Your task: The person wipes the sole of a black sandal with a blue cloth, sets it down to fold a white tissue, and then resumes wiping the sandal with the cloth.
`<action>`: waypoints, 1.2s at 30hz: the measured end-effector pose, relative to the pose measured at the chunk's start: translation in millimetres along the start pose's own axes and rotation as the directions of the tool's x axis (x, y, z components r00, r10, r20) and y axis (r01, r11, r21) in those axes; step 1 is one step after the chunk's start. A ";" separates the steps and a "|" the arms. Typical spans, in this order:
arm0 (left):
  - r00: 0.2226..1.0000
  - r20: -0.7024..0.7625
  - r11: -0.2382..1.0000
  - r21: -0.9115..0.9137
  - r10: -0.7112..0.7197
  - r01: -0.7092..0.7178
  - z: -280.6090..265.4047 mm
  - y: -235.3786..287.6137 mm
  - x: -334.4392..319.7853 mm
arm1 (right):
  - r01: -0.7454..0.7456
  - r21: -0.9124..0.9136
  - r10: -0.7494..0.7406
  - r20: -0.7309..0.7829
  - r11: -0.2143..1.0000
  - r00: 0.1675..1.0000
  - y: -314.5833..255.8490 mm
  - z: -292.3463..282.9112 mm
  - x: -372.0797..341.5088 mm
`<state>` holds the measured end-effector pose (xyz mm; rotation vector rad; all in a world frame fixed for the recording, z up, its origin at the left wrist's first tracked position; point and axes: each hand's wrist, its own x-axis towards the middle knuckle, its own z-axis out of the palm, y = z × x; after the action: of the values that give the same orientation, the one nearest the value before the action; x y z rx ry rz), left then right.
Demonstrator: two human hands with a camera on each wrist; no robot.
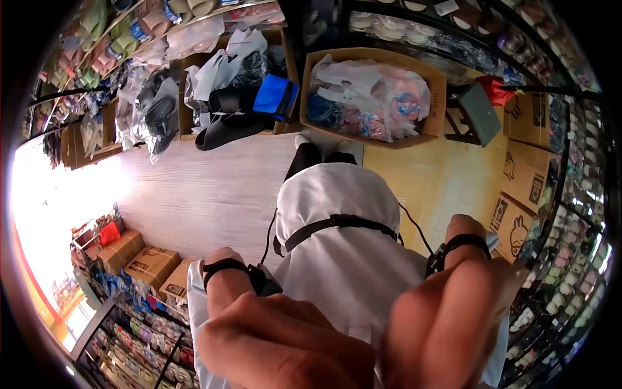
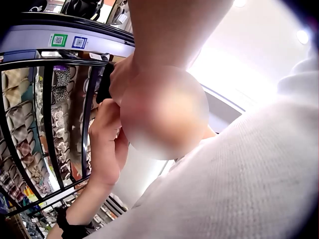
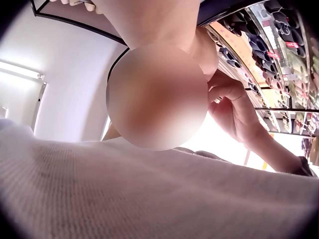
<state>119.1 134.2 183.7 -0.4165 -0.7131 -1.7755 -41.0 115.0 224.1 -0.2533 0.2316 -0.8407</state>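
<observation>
Blocking shirt (image 1: 337,259) with bent hands (image 1: 278,337) (image 1: 447,318), bottom centre; cannot tell if pinching. Facing open box (image 1: 435,97), upper centre; shoes (image 1: 564,279), right.

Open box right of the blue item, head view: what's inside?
In the box: translucent plastic bags on top, pink and blue items showing. Whatever lies beneath is covered.

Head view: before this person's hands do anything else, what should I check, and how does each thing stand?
1. Both hands in view: ok; left hand and right hand are raised close to the camera.
2. Grip: cannot tell; what they hold, if anything, doesn't show clearly.
3. Black wrist bands on: ok, one around each wrist.
4. Sharp picture: not ok; the right hand is blurred.
5. Room to step forward: probably not ok; an open carton sits just ahead of the shoes.
</observation>
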 end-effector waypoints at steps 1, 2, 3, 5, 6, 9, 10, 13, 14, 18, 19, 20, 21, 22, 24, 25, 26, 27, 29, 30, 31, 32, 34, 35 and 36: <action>0.999 -0.045 1.000 0.025 -0.016 0.017 1.4 3.1 2.4 | 0.008 -0.005 -0.008 -0.004 1.000 1.000 1.0 -2.5 -1.6; 0.997 -0.077 0.998 0.048 -0.032 0.036 2.8 4.6 5.5 | 0.073 0.003 -0.073 0.085 0.997 0.994 5.7 -7.2 -1.9; 0.994 -0.105 0.997 0.064 -0.037 0.044 2.7 7.4 5.9 | 0.133 0.017 -0.134 0.175 0.991 0.975 12.5 -12.0 2.8; 0.986 -0.161 0.991 0.116 -0.045 0.064 4.2 13.4 7.1 | 0.252 0.056 -0.255 0.350 0.966 0.901 27.4 -24.6 17.1; 0.980 -0.192 0.985 0.154 -0.045 0.075 7.0 16.6 5.8 | 0.307 0.082 -0.312 0.431 0.948 0.847 33.5 -30.8 23.6; 0.938 -0.347 0.948 0.291 -0.021 0.129 9.1 24.2 -1.9 | 0.339 0.142 -0.352 0.607 0.930 0.712 39.6 -50.2 40.4; 0.897 -0.443 0.920 0.351 -0.001 0.174 8.2 24.2 -8.5 | 0.309 0.171 -0.336 0.699 0.936 0.631 41.4 -52.8 44.6; 0.659 -0.740 0.786 0.486 0.137 0.382 -18.3 16.5 -37.3 | 0.242 0.486 -0.433 0.332 0.840 0.838 54.9 -14.0 17.7; 0.596 -0.785 0.655 0.542 0.170 0.527 -42.0 17.2 -50.4 | 0.181 0.556 -0.416 0.332 0.812 0.847 50.6 -13.4 21.9; 0.366 -0.908 0.327 0.415 0.201 0.849 -126.6 0.0 -134.5 | 0.180 0.587 -0.536 0.517 0.790 0.668 72.4 -33.0 43.5; 0.328 -0.925 0.314 0.374 0.190 0.873 -144.3 -5.2 -174.8 | 0.171 0.594 -0.537 0.520 0.786 0.664 71.7 -35.6 45.1; 0.288 -0.941 0.299 0.331 0.180 0.895 -163.5 -10.5 -219.6 | 0.160 0.600 -0.536 0.525 0.784 0.661 71.4 -36.6 46.9; 0.239 -0.952 0.278 0.285 0.190 0.917 -180.3 -17.2 -267.1 | 0.148 0.600 -0.530 0.531 0.786 0.661 70.9 -38.6 48.7; 0.184 -0.962 0.259 0.234 0.202 0.937 -189.3 -24.6 -314.1 | 0.139 0.602 -0.526 0.533 0.786 0.663 71.2 -40.3 50.3; 0.098 -0.967 0.166 0.139 0.236 0.976 -197.7 -34.0 -388.5 | 0.116 0.605 -0.516 0.547 0.788 0.659 73.8 -43.4 54.2; 0.055 -0.961 0.101 0.085 0.270 0.991 -196.7 -38.4 -428.4 | 0.108 0.610 -0.516 0.549 0.785 0.657 76.0 -44.4 56.0; 0.021 -0.952 0.033 0.033 0.305 0.999 -195.6 -39.6 -458.5 | 0.099 0.612 -0.514 0.553 0.785 0.656 77.9 -44.1 59.8; 0.036 -0.943 -0.030 0.027 0.331 0.999 -189.5 -39.8 -472.4 | 0.095 0.610 -0.512 0.558 0.787 0.653 80.7 -45.3 62.7; 0.018 -0.948 -0.029 0.009 0.317 1.000 -180.8 -43.2 -529.6 | 0.088 0.603 -0.504 0.566 0.793 0.652 87.1 -44.7 69.2; 0.017 -0.950 -0.025 0.009 0.311 1.000 -172.5 -48.3 -548.2 | 0.087 0.604 -0.504 0.568 0.793 0.651 91.2 -44.5 73.0; -0.099 -0.950 0.151 -0.056 0.297 0.987 -163.6 -50.2 -558.6 | 0.080 0.598 -0.497 0.576 0.797 0.649 96.0 -43.6 77.9; -0.203 -0.944 0.322 -0.113 0.261 0.940 -162.4 -50.1 -567.6 | 0.071 0.593 -0.490 0.586 0.802 0.645 102.2 -42.5 83.4; -0.216 -0.948 0.279 -0.148 0.232 0.949 -157.6 -44.7 -566.1 | 0.075 0.574 -0.483 0.603 0.816 0.635 113.2 -40.2 95.6; -0.244 -0.946 0.229 -0.194 0.215 0.954 -153.2 -37.5 -565.7 | 0.075 0.569 -0.481 0.609 0.819 0.631 120.1 -37.7 101.5; -0.241 -0.948 0.232 -0.192 0.209 0.954 -158.2 -35.2 -574.2 | 0.069 0.563 -0.476 0.619 0.824 0.625 127.8 -35.5 108.1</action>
<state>278.2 458.7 -291.1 2.2411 -0.4846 -1.5384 107.8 110.5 139.9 -0.1315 -0.8344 -1.0152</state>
